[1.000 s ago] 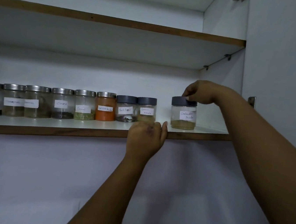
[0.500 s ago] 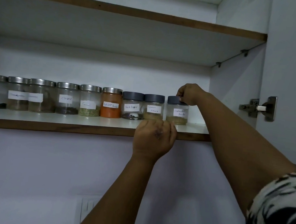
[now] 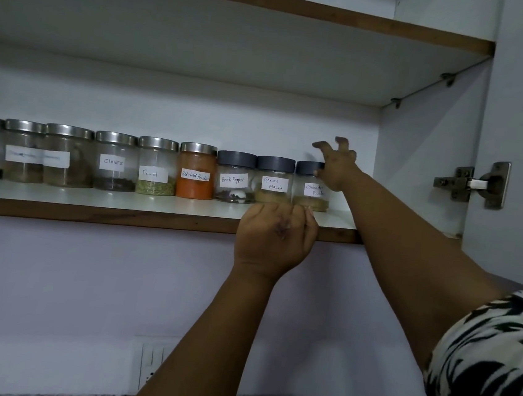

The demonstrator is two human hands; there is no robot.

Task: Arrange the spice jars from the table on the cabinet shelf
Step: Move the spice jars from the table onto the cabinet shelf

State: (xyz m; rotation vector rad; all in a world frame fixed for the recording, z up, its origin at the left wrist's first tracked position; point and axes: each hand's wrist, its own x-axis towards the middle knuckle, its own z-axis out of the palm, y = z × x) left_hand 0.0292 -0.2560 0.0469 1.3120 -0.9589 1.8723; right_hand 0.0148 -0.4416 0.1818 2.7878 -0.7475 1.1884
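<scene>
Nine spice jars in one row on the cabinet shelf, left of the right hand: six steel-lidded, three grey-lidded, paper labels. Left hand grips the shelf's front edge, fingers curled over it, below the Garam Masala jar. Right hand spread wide, holding nothing, partly covering the coriander jar; door hinge to its right.

right hand lifted off coriander jar, grip released, fingers spread
</scene>
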